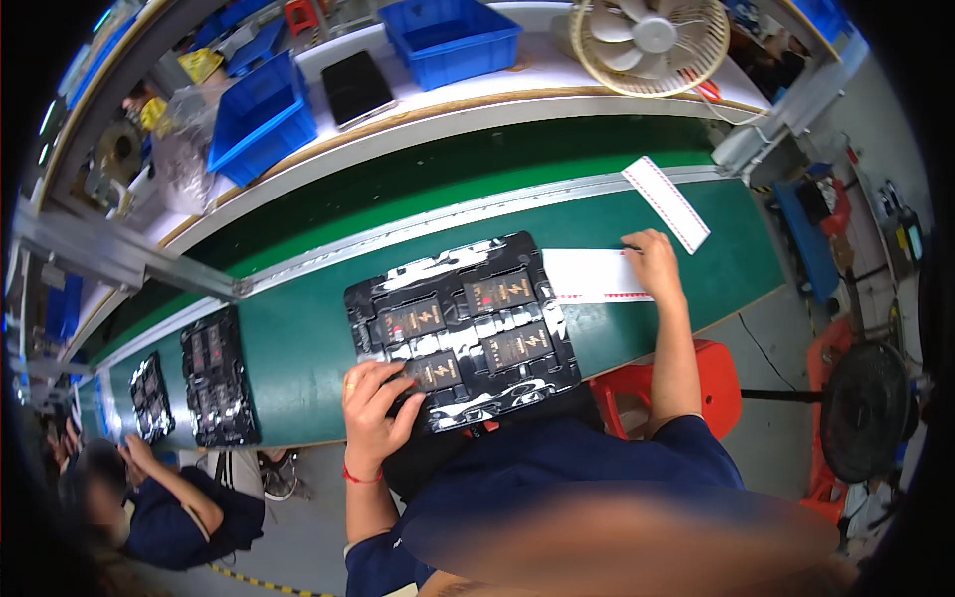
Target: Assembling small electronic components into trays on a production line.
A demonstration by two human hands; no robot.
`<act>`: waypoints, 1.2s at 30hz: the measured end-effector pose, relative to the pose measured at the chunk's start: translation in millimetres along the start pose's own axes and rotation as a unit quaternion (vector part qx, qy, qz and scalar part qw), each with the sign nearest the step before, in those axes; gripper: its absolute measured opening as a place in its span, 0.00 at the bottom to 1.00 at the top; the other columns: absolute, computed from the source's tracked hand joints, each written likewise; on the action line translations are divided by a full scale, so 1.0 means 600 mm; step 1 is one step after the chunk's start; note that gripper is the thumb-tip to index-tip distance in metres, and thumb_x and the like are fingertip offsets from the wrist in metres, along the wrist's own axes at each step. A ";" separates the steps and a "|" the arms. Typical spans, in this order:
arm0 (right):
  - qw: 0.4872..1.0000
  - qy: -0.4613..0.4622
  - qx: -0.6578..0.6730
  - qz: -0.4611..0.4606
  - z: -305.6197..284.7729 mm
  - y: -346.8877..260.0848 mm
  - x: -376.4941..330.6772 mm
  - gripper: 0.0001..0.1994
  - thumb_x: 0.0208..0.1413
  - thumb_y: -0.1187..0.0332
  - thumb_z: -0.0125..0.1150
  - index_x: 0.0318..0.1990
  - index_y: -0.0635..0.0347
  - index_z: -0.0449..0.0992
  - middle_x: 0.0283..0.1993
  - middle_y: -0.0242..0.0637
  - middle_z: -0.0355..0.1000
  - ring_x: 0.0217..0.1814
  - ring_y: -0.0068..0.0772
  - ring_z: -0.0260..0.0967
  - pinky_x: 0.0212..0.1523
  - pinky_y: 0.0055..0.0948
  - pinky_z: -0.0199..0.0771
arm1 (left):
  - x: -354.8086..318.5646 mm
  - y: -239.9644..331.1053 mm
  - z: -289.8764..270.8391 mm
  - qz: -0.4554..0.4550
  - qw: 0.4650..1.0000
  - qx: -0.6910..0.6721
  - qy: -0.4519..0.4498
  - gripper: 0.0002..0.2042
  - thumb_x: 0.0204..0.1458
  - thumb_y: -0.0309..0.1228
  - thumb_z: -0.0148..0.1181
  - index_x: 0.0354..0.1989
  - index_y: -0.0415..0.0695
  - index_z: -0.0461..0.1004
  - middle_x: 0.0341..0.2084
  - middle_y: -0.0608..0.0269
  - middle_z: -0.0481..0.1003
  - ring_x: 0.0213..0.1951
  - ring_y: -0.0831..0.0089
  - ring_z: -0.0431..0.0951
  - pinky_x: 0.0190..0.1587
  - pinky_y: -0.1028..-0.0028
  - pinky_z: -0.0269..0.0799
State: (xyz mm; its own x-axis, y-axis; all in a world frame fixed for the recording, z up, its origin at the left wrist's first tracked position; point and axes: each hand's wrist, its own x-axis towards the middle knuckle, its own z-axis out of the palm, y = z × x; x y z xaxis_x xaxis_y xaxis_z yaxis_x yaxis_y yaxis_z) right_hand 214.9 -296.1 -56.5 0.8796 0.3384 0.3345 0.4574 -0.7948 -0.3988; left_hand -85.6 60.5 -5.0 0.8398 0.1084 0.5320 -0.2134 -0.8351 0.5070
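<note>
A black plastic tray lies on the green work surface in front of me, holding several flat, dark battery-like packs with gold print in its recesses. My left hand rests on its near left corner, fingers and thumb apart, touching beside the nearest pack. To the right, a white strip sheet with red marks along its edge reaches from the tray's right side. My right hand is over that sheet's right end, its fingers pinched together; whatever sits between them is too small to make out.
Another white strip with red marks lies farther right. More loaded black trays are at left, near another person. A shelf behind holds blue bins, a dark tablet-like device and a fan. A red stool stands at right.
</note>
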 end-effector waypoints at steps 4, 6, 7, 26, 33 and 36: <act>0.999 -0.025 -0.014 0.015 0.009 0.021 -0.010 0.13 0.43 0.75 0.67 0.40 0.58 0.83 0.40 0.43 0.73 0.46 0.47 0.69 0.50 0.40 0.70 | 0.064 0.014 0.015 0.029 0.997 0.003 -0.078 0.08 0.44 0.25 0.67 0.33 0.38 0.79 0.42 0.52 0.78 0.49 0.53 0.76 0.53 0.58 0.70; 0.999 -0.037 -0.004 0.025 0.009 0.019 -0.009 0.11 0.43 0.76 0.67 0.38 0.60 0.82 0.38 0.42 0.72 0.47 0.46 0.69 0.49 0.39 0.70 | 0.097 0.014 0.034 0.071 0.989 0.010 -0.127 0.08 0.46 0.24 0.65 0.36 0.38 0.79 0.46 0.51 0.77 0.53 0.53 0.75 0.55 0.58 0.69; 0.999 -0.033 0.002 0.023 0.011 0.015 -0.007 0.11 0.44 0.76 0.66 0.38 0.61 0.82 0.38 0.42 0.72 0.46 0.46 0.69 0.49 0.39 0.70 | 0.109 0.010 0.047 0.079 0.987 0.009 -0.141 0.09 0.47 0.24 0.64 0.38 0.38 0.78 0.47 0.51 0.76 0.53 0.52 0.75 0.55 0.58 0.69; 0.992 -0.069 0.085 0.058 0.001 0.023 -0.011 0.11 0.44 0.78 0.65 0.39 0.63 0.81 0.37 0.45 0.72 0.43 0.47 0.72 0.46 0.39 0.72 | 0.171 -0.007 0.126 0.060 0.986 0.002 -0.157 0.16 0.38 0.29 0.70 0.38 0.41 0.78 0.40 0.56 0.75 0.44 0.57 0.72 0.51 0.61 0.66; 0.993 -0.050 0.107 0.018 0.006 0.042 -0.008 0.05 0.42 0.79 0.65 0.30 0.64 0.78 0.31 0.44 0.71 0.37 0.46 0.72 0.40 0.38 0.72 | 0.167 -0.001 0.131 0.055 0.985 -0.003 -0.161 0.16 0.43 0.30 0.68 0.42 0.42 0.78 0.45 0.56 0.74 0.50 0.56 0.70 0.55 0.60 0.63; 0.993 -0.070 0.094 0.023 0.004 0.033 -0.007 0.05 0.43 0.80 0.64 0.29 0.65 0.76 0.29 0.43 0.69 0.31 0.43 0.70 0.35 0.36 0.71 | 0.165 0.003 0.123 0.032 0.988 -0.024 -0.147 0.14 0.45 0.30 0.67 0.42 0.41 0.78 0.45 0.55 0.74 0.49 0.55 0.71 0.54 0.60 0.66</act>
State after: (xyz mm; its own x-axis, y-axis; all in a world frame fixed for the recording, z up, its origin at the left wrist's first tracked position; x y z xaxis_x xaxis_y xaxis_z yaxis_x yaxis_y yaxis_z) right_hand 220.9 -311.8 -68.0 0.9036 0.3810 0.1957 0.4212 -0.7074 -0.5676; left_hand 33.9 29.9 -1.6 0.9313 -0.1111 0.3470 -0.2881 -0.8077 0.5145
